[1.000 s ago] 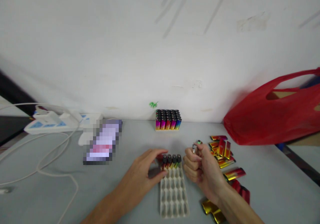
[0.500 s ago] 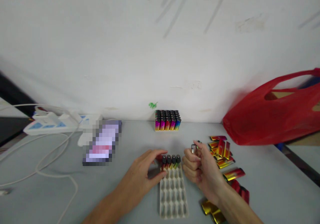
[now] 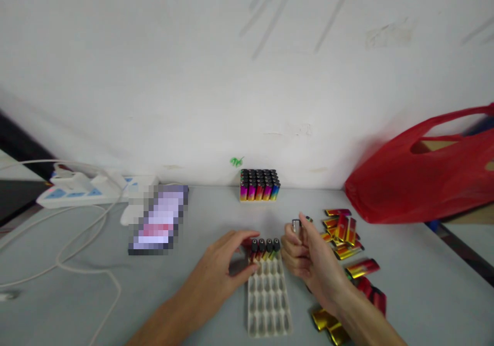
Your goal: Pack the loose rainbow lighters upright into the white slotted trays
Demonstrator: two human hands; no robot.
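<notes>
A pale moulded tray [image 3: 269, 305] with rows of slots lies in front of me, and its far row holds several upright lighters [image 3: 265, 249] with black tops. My left hand [image 3: 227, 258] curves around the tray's far left corner, thumb in front of the lighter row and fingers behind it; the other fingertips are hidden. To the right of that row, my right hand [image 3: 304, 251] is closed around a lighter [image 3: 296, 226]. Its metal hood shows above the curled fingers with my thumb raised beside it, while its body is hidden in the fist.
Loose red and gold lighters [image 3: 347, 232] lie right of my right hand, some partly under my forearm. A full block of colourful lighters [image 3: 260, 185] stands by the wall. A red bag [image 3: 424, 176] sits at right; a phone [image 3: 160, 220], power strip [image 3: 85, 189] and white cables at left.
My right hand has turned slightly, and the lighter's metal hood has tilted and shows more of its side. My left hand and the tray stay in place.
</notes>
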